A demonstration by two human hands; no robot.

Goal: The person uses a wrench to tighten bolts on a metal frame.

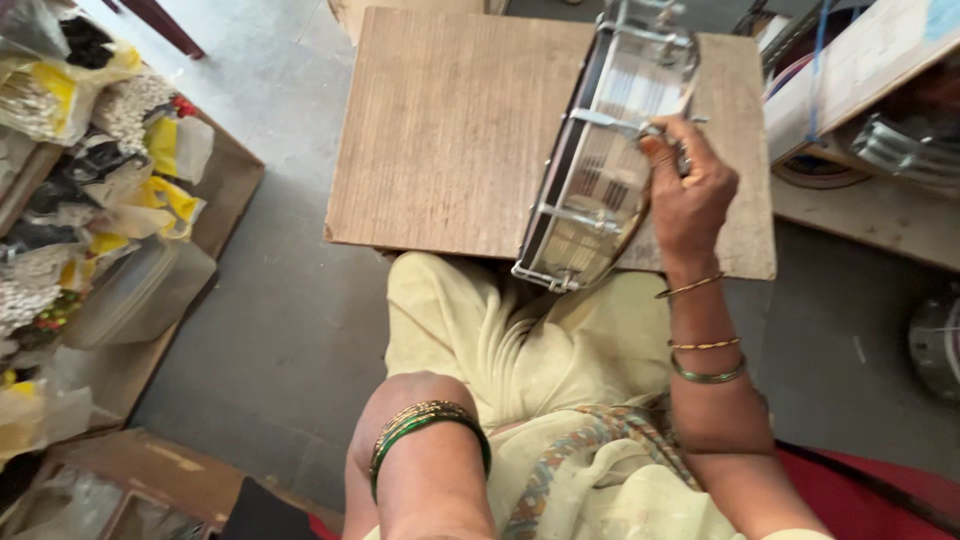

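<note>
A round frame drum [600, 170] with a pale skin, dark rim and metal tension brackets stands tilted on its edge on a wooden board [450, 130] that lies across my lap. My right hand [690, 195] grips its right rim near a bracket, fingers curled over the edge, with bangles on the wrist. My left hand [405, 395] is bent down against my pale yellow clothing at the lower middle. Only its back and the green and gold bangles show, and its fingers are hidden.
Clear and yellow plastic bags of small parts [90, 170] are heaped on a low shelf at the left, with a translucent tub [140, 295] beside them. At the right are a wooden crate [860, 70] and metal pieces [905, 150]. The floor is grey concrete [270, 330].
</note>
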